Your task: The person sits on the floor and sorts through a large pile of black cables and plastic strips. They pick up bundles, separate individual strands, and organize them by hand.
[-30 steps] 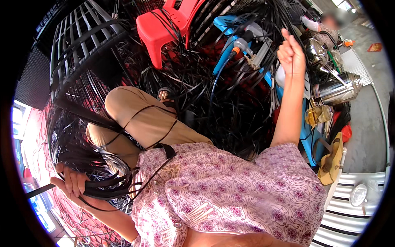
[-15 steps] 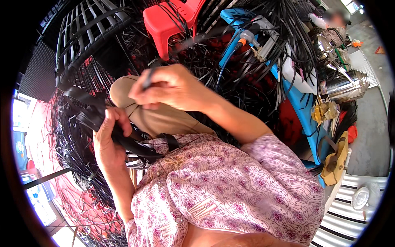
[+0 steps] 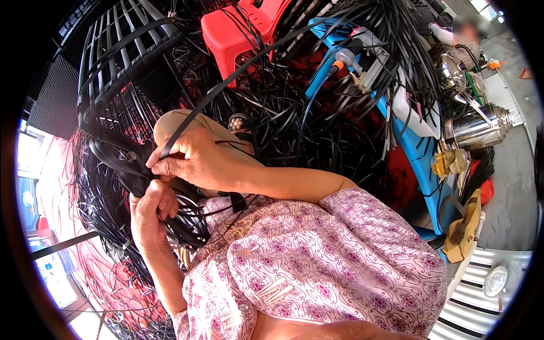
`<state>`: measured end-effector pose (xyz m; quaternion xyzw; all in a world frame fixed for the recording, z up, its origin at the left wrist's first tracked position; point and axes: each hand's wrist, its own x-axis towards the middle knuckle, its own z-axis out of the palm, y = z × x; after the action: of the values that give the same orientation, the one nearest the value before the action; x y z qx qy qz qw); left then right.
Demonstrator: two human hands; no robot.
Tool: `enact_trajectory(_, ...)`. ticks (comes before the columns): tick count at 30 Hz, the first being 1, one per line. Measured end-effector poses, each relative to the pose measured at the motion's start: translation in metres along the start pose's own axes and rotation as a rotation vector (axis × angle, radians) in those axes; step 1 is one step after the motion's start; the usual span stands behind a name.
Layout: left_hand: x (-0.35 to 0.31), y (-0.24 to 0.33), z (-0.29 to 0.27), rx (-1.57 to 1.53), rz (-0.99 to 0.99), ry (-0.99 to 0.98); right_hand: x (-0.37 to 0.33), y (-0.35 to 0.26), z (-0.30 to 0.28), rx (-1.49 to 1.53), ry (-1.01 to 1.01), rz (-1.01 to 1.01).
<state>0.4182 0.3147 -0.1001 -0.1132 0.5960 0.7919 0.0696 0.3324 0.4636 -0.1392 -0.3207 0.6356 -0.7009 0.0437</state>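
A long flat black plastic strip [image 3: 238, 73] runs from my right hand [image 3: 195, 161] up past the red chair. The right thumb and fingers pinch it close to the left hand. My left hand [image 3: 152, 208] is closed around a dark, curved black piece [image 3: 120, 164], with its thumb on top. Whether that piece is a wrapped frame bar or a bundle of strips, I cannot tell. Loops of thin black strip [image 3: 187, 224] hang beneath the left hand against my patterned shirt. My bent knee [image 3: 170, 122] in tan trousers is just beyond the right hand.
A black slatted frame [image 3: 122, 42] stands at the far left. Beyond my knee is a red plastic chair [image 3: 241, 34]. Heaps of black strips [image 3: 317, 130] cover the floor. On the right are a blue bench [image 3: 416, 164], a metal flask [image 3: 481, 124] and another person [image 3: 464, 48].
My right hand has come down and left, close to the left hand. The strip, blurred before, now shows as a long line. The left hand has lowered slightly.
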Motion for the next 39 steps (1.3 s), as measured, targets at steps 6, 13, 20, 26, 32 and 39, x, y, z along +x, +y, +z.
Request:
enact_trajectory(6, 0.008, 0.01, 0.009, 0.052, -0.05, 0.248, -0.001, -0.023, -0.023, -0.097, -0.113, 0.105)
enact_trajectory(13, 0.013, 0.019, 0.003, -0.054, 0.022, 0.07, 0.01, 0.161, -0.146, 0.216, 0.905, 0.4)
enact_trajectory(20, 0.011, 0.021, 0.007, -0.05, 0.019, 0.099, -0.053, 0.286, -0.284, -0.654, 1.602, 0.7)
enact_trajectory(26, 0.018, 0.015, 0.001, -0.009, 0.016, 0.15, -0.084, 0.293, -0.321, -0.61, 1.517, 0.658)
enact_trajectory(32, 0.023, 0.013, -0.009, -0.001, 0.012, 0.158, -0.113, 0.262, -0.315, -0.123, 1.037, 0.771)
enact_trajectory(39, 0.029, -0.002, -0.029, -0.208, -0.029, -0.016, -0.085, 0.176, -0.227, 0.018, 0.485, 0.701)
